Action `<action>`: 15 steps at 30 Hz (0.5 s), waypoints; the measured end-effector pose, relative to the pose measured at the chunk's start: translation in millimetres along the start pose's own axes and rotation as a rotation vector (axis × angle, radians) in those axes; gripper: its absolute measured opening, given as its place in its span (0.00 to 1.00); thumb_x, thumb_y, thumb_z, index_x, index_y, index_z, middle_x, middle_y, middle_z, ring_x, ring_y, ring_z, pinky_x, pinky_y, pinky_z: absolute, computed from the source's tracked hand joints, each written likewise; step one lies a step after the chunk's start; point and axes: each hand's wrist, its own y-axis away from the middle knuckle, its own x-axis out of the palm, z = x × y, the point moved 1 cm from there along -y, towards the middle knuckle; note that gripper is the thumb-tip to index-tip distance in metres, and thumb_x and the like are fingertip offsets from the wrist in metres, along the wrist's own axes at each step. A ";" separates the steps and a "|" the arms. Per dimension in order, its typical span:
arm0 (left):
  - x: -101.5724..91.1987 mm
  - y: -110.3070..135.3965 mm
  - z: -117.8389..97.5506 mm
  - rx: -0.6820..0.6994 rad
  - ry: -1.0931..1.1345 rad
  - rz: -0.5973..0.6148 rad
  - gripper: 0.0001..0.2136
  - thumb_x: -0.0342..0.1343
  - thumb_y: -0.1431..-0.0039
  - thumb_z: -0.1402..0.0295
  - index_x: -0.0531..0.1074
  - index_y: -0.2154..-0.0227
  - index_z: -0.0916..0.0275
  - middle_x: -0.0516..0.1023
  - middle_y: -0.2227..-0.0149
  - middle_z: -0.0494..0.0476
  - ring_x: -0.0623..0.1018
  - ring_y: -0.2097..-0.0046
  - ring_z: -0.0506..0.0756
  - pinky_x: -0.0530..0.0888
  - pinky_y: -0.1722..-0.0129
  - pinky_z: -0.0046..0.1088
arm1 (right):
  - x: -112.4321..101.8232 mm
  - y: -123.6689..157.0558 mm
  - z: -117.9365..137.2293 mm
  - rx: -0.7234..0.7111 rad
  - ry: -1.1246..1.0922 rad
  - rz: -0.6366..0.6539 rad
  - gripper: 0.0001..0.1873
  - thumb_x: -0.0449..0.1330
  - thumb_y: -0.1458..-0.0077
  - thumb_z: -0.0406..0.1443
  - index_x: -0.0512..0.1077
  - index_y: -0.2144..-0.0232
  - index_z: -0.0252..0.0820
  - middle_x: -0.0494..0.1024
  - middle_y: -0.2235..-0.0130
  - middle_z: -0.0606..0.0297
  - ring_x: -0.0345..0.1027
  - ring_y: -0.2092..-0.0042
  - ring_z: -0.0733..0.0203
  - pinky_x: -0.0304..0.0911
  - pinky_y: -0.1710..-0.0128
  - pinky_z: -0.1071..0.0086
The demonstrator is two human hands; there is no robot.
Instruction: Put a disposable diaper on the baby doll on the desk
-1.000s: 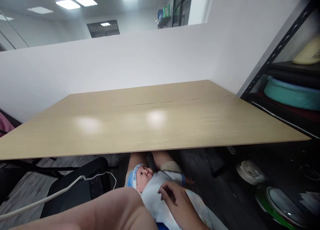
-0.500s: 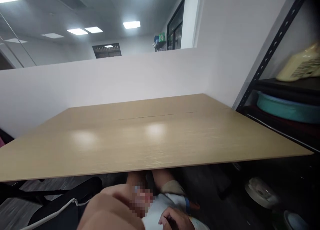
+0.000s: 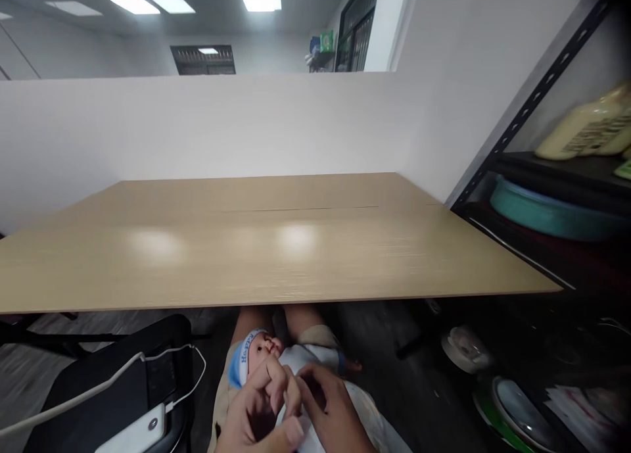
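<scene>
A baby doll (image 3: 263, 349) in a blue cap with a white "Happy" band lies across my lap, its head towards the left. Its body is dressed in a pale white garment (image 3: 308, 356). Over its chest my left hand (image 3: 269, 407) is closed, fingers curled and thumb pointing right. Close beside it my right hand (image 3: 329, 407) has its fingers bent and pinched together near the left fingertips. Whatever lies between the fingers of either hand is hidden. Both hands are below the front edge of the wooden table (image 3: 296, 269).
A black chair (image 3: 98, 367) at left carries a white power bank (image 3: 135, 433) with a cable. On the right, a black shelf rack (image 3: 532, 91) holds a teal basin (image 3: 552, 210) and cream bottles (image 3: 582, 127). Lidded containers (image 3: 522, 410) sit low at right.
My left arm has drawn back from across the doll's head, and its hand now meets my right hand over the doll's chest. The view has tilted downward, and the doll's face shows.
</scene>
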 end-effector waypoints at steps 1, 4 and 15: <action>-7.3 5.0 13.2 -0.043 0.081 -0.021 0.22 0.75 0.40 0.52 0.69 0.65 0.60 0.67 0.69 0.46 0.68 0.67 0.47 0.69 0.56 0.27 | -2.3 0.9 4.2 0.006 -0.011 0.008 0.15 0.58 0.28 0.45 0.80 0.63 0.46 0.86 0.65 0.64 0.81 0.62 0.56 0.71 0.64 0.69; -24.4 16.3 42.1 -0.137 0.317 -0.107 0.22 0.76 0.43 0.50 0.75 0.60 0.59 0.70 0.68 0.44 0.65 0.74 0.43 0.70 0.59 0.27 | -11.1 3.6 20.9 -0.031 0.013 -0.061 0.12 0.60 0.28 0.44 0.79 0.58 0.44 0.86 0.62 0.62 0.81 0.59 0.56 0.73 0.59 0.69; -12.4 21.6 52.1 -0.134 0.414 -0.411 0.17 0.78 0.46 0.54 0.79 0.66 0.59 0.69 0.69 0.46 0.66 0.71 0.46 0.69 0.64 0.25 | -33.5 17.4 92.3 -0.408 0.127 -0.248 0.08 0.64 0.34 0.29 0.78 0.56 0.48 0.84 0.64 0.68 0.80 0.64 0.60 0.76 0.61 0.69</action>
